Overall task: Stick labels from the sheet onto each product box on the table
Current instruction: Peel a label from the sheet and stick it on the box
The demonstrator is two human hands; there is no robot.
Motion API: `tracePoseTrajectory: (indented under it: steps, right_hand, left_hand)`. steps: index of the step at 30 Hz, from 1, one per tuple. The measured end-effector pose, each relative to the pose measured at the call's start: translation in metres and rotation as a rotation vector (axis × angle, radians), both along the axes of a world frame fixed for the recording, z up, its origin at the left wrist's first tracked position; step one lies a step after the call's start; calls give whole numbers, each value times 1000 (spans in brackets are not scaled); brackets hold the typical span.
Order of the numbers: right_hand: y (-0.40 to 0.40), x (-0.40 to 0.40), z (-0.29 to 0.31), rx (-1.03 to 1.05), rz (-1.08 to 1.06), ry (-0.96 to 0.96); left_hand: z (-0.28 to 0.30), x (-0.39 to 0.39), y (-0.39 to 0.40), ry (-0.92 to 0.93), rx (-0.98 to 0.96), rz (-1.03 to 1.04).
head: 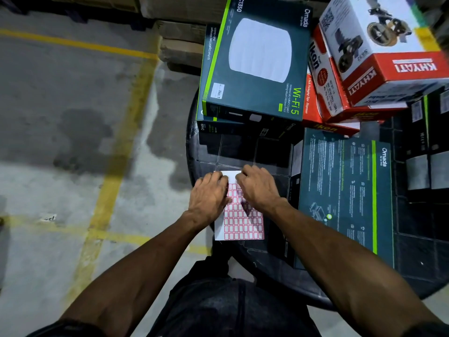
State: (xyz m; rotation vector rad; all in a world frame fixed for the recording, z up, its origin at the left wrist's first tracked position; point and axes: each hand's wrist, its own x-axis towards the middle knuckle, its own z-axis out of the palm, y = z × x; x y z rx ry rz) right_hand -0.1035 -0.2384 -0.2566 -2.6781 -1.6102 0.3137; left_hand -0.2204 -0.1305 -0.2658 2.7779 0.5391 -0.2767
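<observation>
Both hands sit on the far end of the label sheet (239, 222), which lies flat at the near edge of the round black table (194, 142). Left hand (209, 195) has its fingers curled down onto the sheet's left side; right hand (257, 188) curls over the top, fingertips close to the left's. Can't tell if either is actually pinching a label. Forearms angle in from below. Bare tabletop lies beyond the sheet, before the stacked dark box (257, 59), which already carries a white sticker (217, 90). Another dark box (345, 198) lies just right.
</observation>
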Motion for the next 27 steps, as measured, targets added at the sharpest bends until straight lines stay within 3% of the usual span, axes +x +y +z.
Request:
tracePoseTrajectory:
  steps: [5,11,20,27]
  right_hand:
    - [3,6,5,-1,-79,171]
    - [8,23,21,241,-698,622]
    - [-32,8,50,497,-928,950]
    - [-92,-2,70,595,-926,951]
  left_hand:
    - [-1,-1,-1,-7,-9,-4]
    - [-1,1,-3,33,7,7]
    - [9,1,-11,61,26,24]
    - [20,-2,-25,93,122,-5]
